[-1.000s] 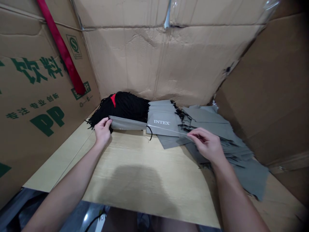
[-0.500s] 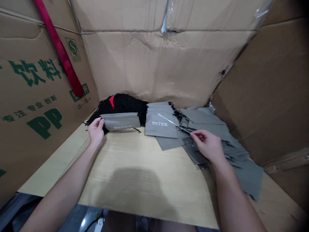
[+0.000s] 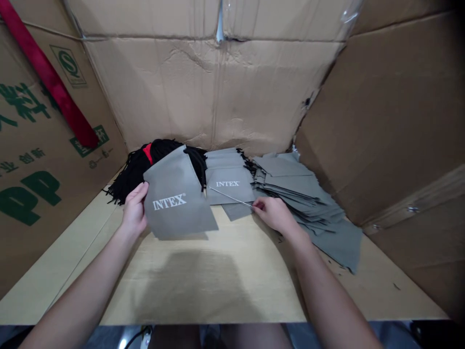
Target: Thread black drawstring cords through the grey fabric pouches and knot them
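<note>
My left hand (image 3: 135, 209) is closed on the left edge of a grey pouch (image 3: 178, 194) printed INTEX, held tilted above the table. A short black cord end hangs at the pouch's upper right. My right hand (image 3: 271, 211) pinches a thin metal rod (image 3: 232, 198), whose far tip points left toward the held pouch; I cannot tell if they touch. Behind the rod lies a stack of grey INTEX pouches (image 3: 228, 175) with black cord ends along its right side. A bundle of black cords (image 3: 127, 174) with a red tie lies behind my left hand.
A spread pile of grey pouches (image 3: 327, 213) covers the table's right side. Cardboard walls (image 3: 167, 92) enclose the back and both sides. A red strap (image 3: 54, 82) hangs at the left. Small black scraps lie near the right edge of the table (image 3: 385, 295).
The pouch in my left hand has turned from nearly edge-on to face me and come nearer. My right hand has moved left with the rod. The view has shifted right.
</note>
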A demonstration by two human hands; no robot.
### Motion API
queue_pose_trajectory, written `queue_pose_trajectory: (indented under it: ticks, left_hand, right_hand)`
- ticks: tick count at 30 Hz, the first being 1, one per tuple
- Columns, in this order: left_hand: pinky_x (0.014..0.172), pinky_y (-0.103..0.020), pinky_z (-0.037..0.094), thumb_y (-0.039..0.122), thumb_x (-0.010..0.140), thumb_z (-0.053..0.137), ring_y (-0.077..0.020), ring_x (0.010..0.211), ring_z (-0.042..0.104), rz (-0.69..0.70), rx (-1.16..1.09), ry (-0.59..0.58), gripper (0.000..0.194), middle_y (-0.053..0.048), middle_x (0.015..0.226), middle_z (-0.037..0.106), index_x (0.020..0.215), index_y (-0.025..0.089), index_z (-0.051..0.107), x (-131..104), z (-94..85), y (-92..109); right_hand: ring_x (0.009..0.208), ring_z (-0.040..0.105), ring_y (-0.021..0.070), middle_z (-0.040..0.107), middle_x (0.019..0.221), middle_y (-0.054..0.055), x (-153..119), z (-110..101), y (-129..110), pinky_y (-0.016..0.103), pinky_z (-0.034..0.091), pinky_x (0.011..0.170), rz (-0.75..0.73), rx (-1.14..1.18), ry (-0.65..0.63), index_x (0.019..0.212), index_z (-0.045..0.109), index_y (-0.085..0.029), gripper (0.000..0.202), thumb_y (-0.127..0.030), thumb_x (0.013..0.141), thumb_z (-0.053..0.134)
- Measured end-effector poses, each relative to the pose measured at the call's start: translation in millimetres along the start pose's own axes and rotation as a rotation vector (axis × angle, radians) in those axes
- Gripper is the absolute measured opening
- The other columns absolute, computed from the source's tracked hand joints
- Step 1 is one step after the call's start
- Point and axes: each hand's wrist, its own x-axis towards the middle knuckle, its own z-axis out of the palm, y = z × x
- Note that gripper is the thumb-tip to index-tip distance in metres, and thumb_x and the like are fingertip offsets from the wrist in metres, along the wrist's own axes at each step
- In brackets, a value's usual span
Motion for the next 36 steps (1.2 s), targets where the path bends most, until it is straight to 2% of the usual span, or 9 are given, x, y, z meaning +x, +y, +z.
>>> queue_pose_trajectory:
  ticks: [5, 9, 14, 16, 21, 25, 29, 32, 36]
  left_hand:
    - [0.053, -0.023, 0.049, 0.033, 0.058, 0.085, -0.0139, 0.057, 0.062, -0.309, 0.301, -0.165, 0.038, -0.004, 0.073, 0.071, 0.088, 0.014, 0.072, -14.4, 7.7, -18.1]
    - [0.048, -0.022, 0.042, 0.037, 0.059, 0.083, -0.0129, 0.054, 0.058, -0.38, 0.435, -0.308, 0.036, -0.005, 0.069, 0.07, 0.084, 0.013, 0.074, -24.1, 9.4, -42.1]
    - [0.045, -0.02, 0.036, 0.043, 0.062, 0.08, -0.0087, 0.05, 0.048, -0.3, 0.567, -0.347, 0.034, -0.001, 0.062, 0.063, 0.077, 0.013, 0.073, -28.7, 10.6, -56.1]
    - [0.045, -0.02, 0.034, 0.045, 0.064, 0.077, -0.0082, 0.048, 0.045, -0.258, 0.622, -0.359, 0.035, 0.0, 0.059, 0.059, 0.077, 0.013, 0.073, -29.0, 10.6, -56.1]
    - [0.044, -0.02, 0.029, 0.05, 0.073, 0.069, -0.0083, 0.048, 0.041, -0.194, 0.684, -0.347, 0.038, 0.002, 0.059, 0.056, 0.085, 0.014, 0.071, -28.1, 8.4, -56.4]
    - [0.046, -0.021, 0.031, 0.05, 0.074, 0.068, -0.0091, 0.049, 0.043, -0.214, 0.603, -0.381, 0.036, 0.001, 0.06, 0.056, 0.08, 0.015, 0.07, -27.1, 9.0, -56.6]
    - [0.051, -0.024, 0.039, 0.047, 0.074, 0.069, -0.0129, 0.053, 0.05, -0.131, 0.733, -0.536, 0.031, -0.002, 0.062, 0.062, 0.069, 0.017, 0.072, -21.8, 6.9, -48.8]
    - [0.067, -0.028, 0.048, 0.04, 0.073, 0.072, -0.02, 0.072, 0.063, 0.011, 0.87, -0.662, 0.02, -0.007, 0.08, 0.073, 0.075, 0.02, 0.077, -14.1, -0.1, -41.0]
    - [0.069, -0.029, 0.049, 0.036, 0.07, 0.075, -0.0204, 0.075, 0.065, 0.015, 0.909, -0.722, 0.021, -0.006, 0.082, 0.074, 0.085, 0.021, 0.077, -4.8, -10.0, -35.5]
  right_hand:
    - [0.07, 0.065, 0.0171, 0.073, 0.079, 0.006, 0.1, 2.8, -5.4, 0.024, 0.041, 0.062, -0.011, 0.013, -0.029, 0.083, 0.071, -0.019, 0.01, -0.024, 0.082, 0.061]
    - [0.074, 0.065, 0.0175, 0.073, 0.083, 0.006, 1.6, 7.2, -3.7, 0.024, 0.043, 0.065, -0.02, 0.042, -0.013, 0.086, 0.07, -0.019, 0.009, -0.022, 0.078, 0.067]
    - [0.084, 0.064, 0.0199, 0.072, 0.092, 0.007, 0.4, 5.0, -12.8, 0.029, 0.046, 0.076, -0.08, 0.152, 0.173, 0.096, 0.07, -0.018, 0.019, -0.024, 0.079, 0.067]
    - [0.078, 0.065, 0.0177, 0.074, 0.085, 0.005, -2.2, 4.0, -20.7, 0.028, 0.047, 0.073, -0.098, 0.289, 0.101, 0.094, 0.071, -0.019, 0.016, -0.028, 0.082, 0.064]
    - [0.074, 0.069, 0.0162, 0.075, 0.08, 0.003, -7.8, 9.0, -35.8, 0.026, 0.051, 0.073, -0.107, 0.468, -0.202, 0.089, 0.07, -0.018, 0.018, -0.023, 0.072, 0.073]
    - [0.08, 0.069, 0.0167, 0.075, 0.087, 0.004, -6.9, 15.3, -34.3, 0.026, 0.052, 0.074, -0.109, 0.439, -0.159, 0.09, 0.068, -0.018, 0.02, -0.016, 0.071, 0.071]
    - [0.075, 0.068, 0.0153, 0.073, 0.079, 0.002, -4.2, 17.5, -27.8, 0.024, 0.05, 0.071, -0.149, 0.336, -0.121, 0.082, 0.067, -0.019, 0.013, -0.013, 0.071, 0.064]
    - [0.069, 0.065, 0.014, 0.071, 0.074, 0.001, -3.8, 16.0, -27.0, 0.022, 0.047, 0.067, -0.152, 0.303, -0.119, 0.081, 0.066, -0.019, 0.013, -0.014, 0.071, 0.06]
    - [0.061, 0.06, 0.0116, 0.067, 0.071, -0.001, -5.0, 13.1, -30.7, 0.021, 0.045, 0.061, -0.158, 0.342, -0.117, 0.084, 0.065, -0.018, 0.017, -0.015, 0.069, 0.057]
